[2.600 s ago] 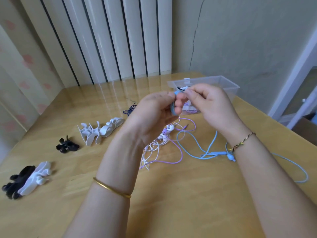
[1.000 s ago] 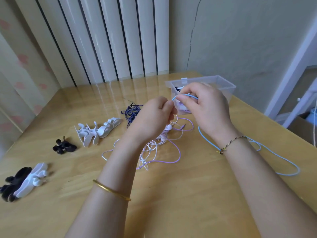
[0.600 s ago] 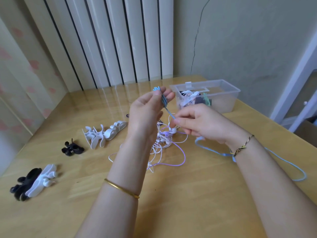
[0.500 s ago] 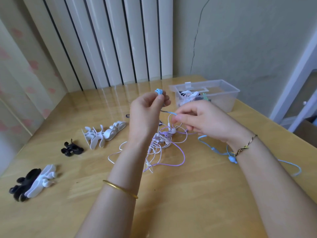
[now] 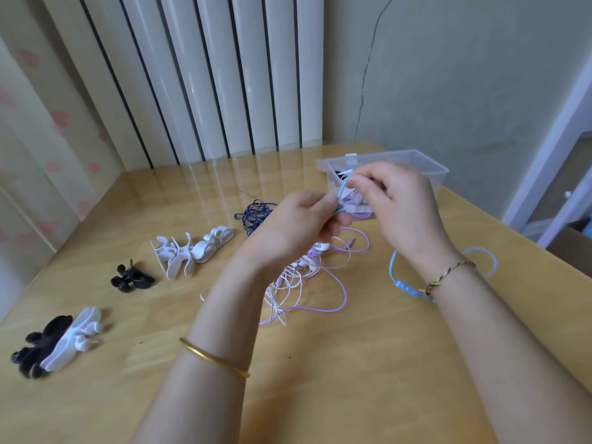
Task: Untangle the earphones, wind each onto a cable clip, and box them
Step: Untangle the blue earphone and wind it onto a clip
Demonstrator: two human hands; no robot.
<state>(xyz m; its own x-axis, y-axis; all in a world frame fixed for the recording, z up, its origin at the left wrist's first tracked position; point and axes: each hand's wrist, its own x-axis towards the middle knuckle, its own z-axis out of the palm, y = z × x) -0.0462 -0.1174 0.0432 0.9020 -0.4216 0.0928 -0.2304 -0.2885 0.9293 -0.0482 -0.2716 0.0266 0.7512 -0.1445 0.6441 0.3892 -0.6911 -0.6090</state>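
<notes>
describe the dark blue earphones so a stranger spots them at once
On the wooden table, look left of the clear box, beyond the left hand. The dark blue earphones lie bundled there. Their cord is dark; the neighbouring tangle is white and purple.

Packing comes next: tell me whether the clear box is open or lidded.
Open: the clear box has no lid over its rim, and white and dark cables lie inside.
</notes>
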